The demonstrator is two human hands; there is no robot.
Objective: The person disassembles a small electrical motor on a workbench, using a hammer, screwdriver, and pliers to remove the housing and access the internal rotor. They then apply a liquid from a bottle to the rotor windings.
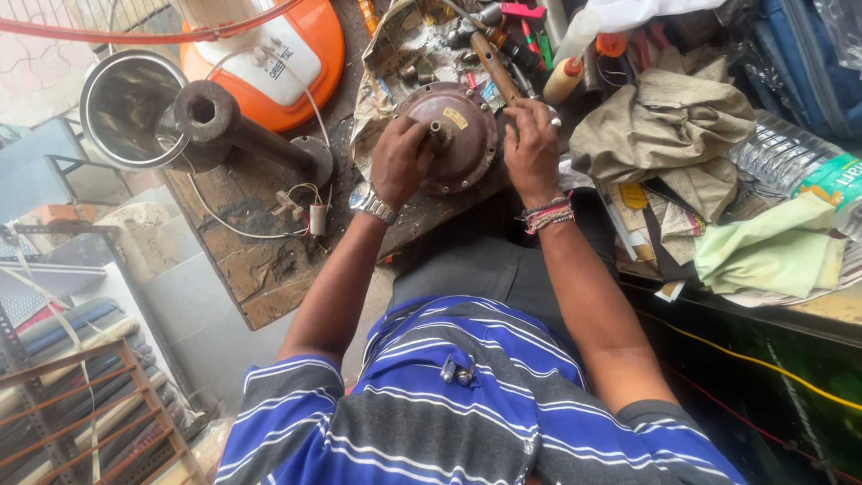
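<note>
My left hand (401,160) is wrapped around the left side of a round brown motor (446,135). My fingers are closed on its rim. The motor sits on a worn wooden bench (260,269), right in front of me at 12 o'clock. A short metal stub (437,128) sticks up from its middle, just beside my left thumb.

My right hand (532,148) is curled shut at the motor's right edge. It looks like it grips a thin tool, but my fingers hide it, so I cannot tell for sure.

Lots of stuff crowds around. At 12 o'clock, just past the motor, lies a wooden handle (496,66) among small tools on crumpled paper (386,63). At 1 o'clock stands a small glue bottle (566,79) with an orange cap. At 2 o'clock a brown rag (669,135) sits in a heap, very near my right hand. At 3 o'clock there is a green cloth (763,251) and a clear water bottle (790,162).

At 10 o'clock a dark pipe stand (233,130) is on the bench, with a shiny steel pot (126,108) beside it and an orange and white machine (278,54) behind. White wires (269,224) trail across the wood at 9 o'clock.

The bench edge drops off at 8 o'clock, near my left elbow. The barest bit of bench is to the left of the motor.
</note>
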